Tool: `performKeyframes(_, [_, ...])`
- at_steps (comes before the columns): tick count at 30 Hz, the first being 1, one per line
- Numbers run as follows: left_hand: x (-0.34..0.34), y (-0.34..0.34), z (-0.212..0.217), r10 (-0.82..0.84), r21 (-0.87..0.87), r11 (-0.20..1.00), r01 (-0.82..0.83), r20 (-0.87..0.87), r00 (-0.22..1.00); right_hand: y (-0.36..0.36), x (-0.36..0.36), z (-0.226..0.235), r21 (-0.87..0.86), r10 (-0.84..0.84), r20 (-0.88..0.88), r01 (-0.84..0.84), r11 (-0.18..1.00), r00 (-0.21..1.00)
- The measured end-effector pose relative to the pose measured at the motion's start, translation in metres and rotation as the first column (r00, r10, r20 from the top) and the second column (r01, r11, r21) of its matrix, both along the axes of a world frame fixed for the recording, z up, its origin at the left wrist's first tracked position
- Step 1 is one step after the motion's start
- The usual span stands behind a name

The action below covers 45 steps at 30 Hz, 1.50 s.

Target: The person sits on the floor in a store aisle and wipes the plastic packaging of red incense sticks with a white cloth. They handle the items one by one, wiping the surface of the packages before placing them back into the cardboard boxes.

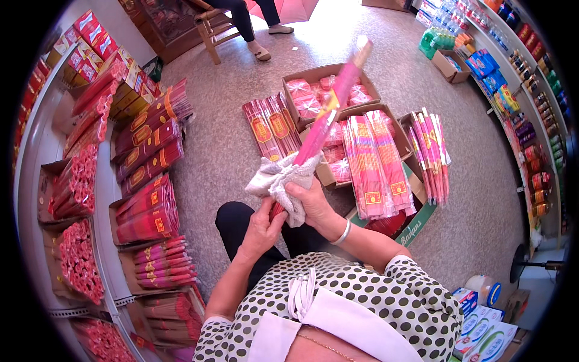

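A long pink packet of incense sticks [316,136] slants up and away in front of me, with a yellow patch midway and a pale tip. Closed around its lower end is my left hand [262,224]. My right hand [312,204] grips a whitish cloth [283,175], which is wrapped around the lower part of the packet. Where the cloth covers the packet, its surface is hidden. Just beyond the cloth lie dark red flat packets [265,130] on the floor. Long pink striped packets [369,169] lie across open boxes to the right of my hands.
Cardboard boxes [319,73] hold pink wrapped bundles. Beneath the striped packets sits a green box [416,220]. Shelves of incense [148,211] line the left, and shelves of goods [534,114] curve along the right. Another person's legs [244,24] show beside a wooden chair [211,33].
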State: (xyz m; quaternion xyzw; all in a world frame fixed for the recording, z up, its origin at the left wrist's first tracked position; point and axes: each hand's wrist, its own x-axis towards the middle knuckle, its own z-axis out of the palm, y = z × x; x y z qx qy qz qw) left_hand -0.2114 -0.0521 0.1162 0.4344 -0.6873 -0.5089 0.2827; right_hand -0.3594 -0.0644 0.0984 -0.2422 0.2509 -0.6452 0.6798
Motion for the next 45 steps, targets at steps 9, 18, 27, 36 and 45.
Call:
performKeyframes(9, [0.033,0.017,0.010,-0.093,-0.097,0.989,0.112,0.182,0.979,-0.041,-0.054,-0.019,0.078,-0.296,0.118,0.288,0.954,0.948])
performKeyframes(18, [0.067,0.025,-0.006,-0.088,0.029,0.996,0.085,0.130,0.988,-0.083,-0.152,-0.021,0.032,-0.423,0.109,0.422,0.906,0.900])
performKeyframes(27, [0.040,0.001,-0.005,0.168,0.653,0.744,0.146,-0.394,0.903,-0.001,0.011,-0.008,-0.019,0.072,0.080,-0.071,0.997,0.994])
performKeyframes(36, [0.092,0.042,-0.020,0.104,0.770,0.548,0.328,-0.452,0.886,-0.065,-0.083,-0.013,0.010,-0.294,0.098,0.294,0.956,0.951])
performKeyframes(45, [0.094,0.034,-0.012,-0.051,0.456,0.887,0.076,-0.066,0.997,-0.094,-0.134,0.003,-0.022,-0.491,0.025,0.492,0.870,0.871])
